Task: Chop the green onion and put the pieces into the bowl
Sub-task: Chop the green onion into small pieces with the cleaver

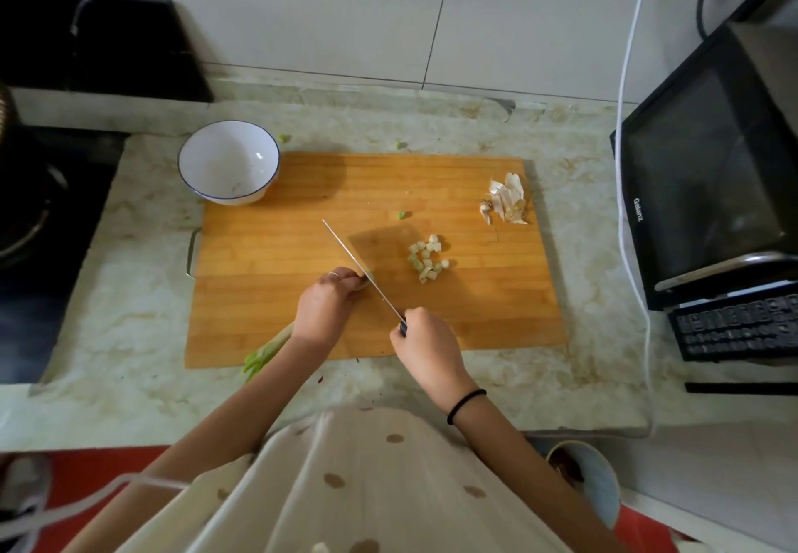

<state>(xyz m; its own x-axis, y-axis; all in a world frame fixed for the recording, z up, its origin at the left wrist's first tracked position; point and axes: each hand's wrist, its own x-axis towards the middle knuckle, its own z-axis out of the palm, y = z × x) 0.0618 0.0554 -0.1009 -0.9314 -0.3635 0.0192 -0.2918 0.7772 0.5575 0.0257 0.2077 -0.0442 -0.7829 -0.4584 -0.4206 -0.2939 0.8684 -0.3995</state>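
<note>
Fingers (345,281) of left hand (324,306) curled, pinning green onion (267,349) beside knife (354,258); stalk mostly hidden under palm and forearm. Handle barely shows inside gripping right hand (427,345). Right of fingers lie cut pieces (426,258); bowl (229,161) beyond, leftward.

My bare forearms and a spotted top

I wear a cream top (367,479) with fine vertical lines and scattered brown dots. A thin ring (331,274) sits on a finger of my left hand (321,308), and a black elastic band (466,405) circles the wrist of my right hand (425,338).
</note>
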